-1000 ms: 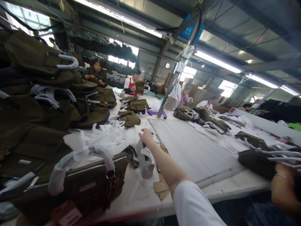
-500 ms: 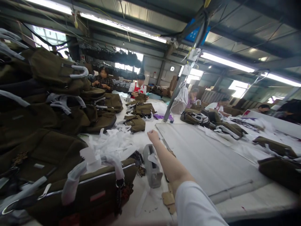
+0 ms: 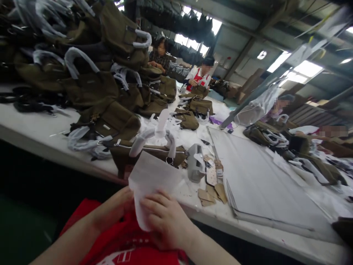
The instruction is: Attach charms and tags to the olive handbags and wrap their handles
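A sheet of thin white paper (image 3: 154,173) is held in front of my body, over the table's front edge. My left hand (image 3: 125,200) grips its left side, with the fingertips partly hidden behind it. Across the lower right of the sheet lie the bent fingers of my right hand (image 3: 168,217), pressing it; the thumb is hidden. Just beyond stands an olive handbag (image 3: 150,151) with a silver zip, its handles (image 3: 139,141) wrapped in white paper. Right of the bag is a grey tape dispenser (image 3: 196,165).
Olive bags (image 3: 91,86) are piled at the left. Brown tags (image 3: 206,197) and a phone (image 3: 211,175) lie beside the dispenser. A large white board (image 3: 264,176) covers the table's right part, near a slanted post (image 3: 248,99). Co-workers, one in a red apron (image 3: 197,79), sit beyond.
My right hand has come back from its far reach over the table to my body. Both hands now hold a white paper sheet. The view has tilted and turned down and left.
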Available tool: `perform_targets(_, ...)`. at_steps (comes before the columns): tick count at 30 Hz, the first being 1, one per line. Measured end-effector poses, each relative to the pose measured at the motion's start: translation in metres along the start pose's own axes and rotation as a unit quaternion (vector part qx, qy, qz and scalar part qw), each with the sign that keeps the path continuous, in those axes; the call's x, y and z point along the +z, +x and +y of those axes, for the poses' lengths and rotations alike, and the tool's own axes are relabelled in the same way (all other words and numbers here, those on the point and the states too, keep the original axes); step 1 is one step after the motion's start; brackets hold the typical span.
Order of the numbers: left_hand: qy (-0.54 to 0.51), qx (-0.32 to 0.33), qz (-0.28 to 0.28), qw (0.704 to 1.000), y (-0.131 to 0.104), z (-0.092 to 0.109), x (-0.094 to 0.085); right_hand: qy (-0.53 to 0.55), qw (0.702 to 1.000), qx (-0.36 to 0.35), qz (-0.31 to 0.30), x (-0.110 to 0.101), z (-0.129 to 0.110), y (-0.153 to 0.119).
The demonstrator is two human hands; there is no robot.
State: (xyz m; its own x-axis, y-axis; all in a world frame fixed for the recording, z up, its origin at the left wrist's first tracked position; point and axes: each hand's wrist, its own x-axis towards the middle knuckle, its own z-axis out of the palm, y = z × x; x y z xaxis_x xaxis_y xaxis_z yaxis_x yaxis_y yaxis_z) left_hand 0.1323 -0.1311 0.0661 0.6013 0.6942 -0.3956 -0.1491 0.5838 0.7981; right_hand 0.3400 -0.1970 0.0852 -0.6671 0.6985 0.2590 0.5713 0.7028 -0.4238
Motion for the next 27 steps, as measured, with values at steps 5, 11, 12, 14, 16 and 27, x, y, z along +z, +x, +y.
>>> perform_targets(5,-0.193,-0.126,-0.078,0.970,0.001,-0.006,-0.024,0.012,0.998,-0.022,-0.054,0.020,0.000,0.008)
perform_targets(11,0.036,-0.046,0.013,0.998,-0.001,0.002,-0.057,-0.030,0.987,-0.106,-0.120,0.041,-0.006,0.017)
perform_targets(12,0.108,-0.029,0.010,0.994,-0.001,0.005,-0.060,-0.027,0.985,-0.117,-0.123,0.043,-0.006,0.018)
perform_targets(14,0.232,0.004,0.007,0.973,0.000,0.011,-0.066,0.009,0.988,-0.113,-0.103,0.039,-0.005,0.016)
perform_targets(16,0.294,0.033,0.020,0.955,0.000,0.018,-0.071,0.071,0.996,-0.045,-0.031,0.026,0.001,0.011)
perform_targets(27,0.519,0.183,0.088,0.830,0.034,0.033,-0.056,-0.078,0.829,0.391,0.392,0.024,0.072,0.021)
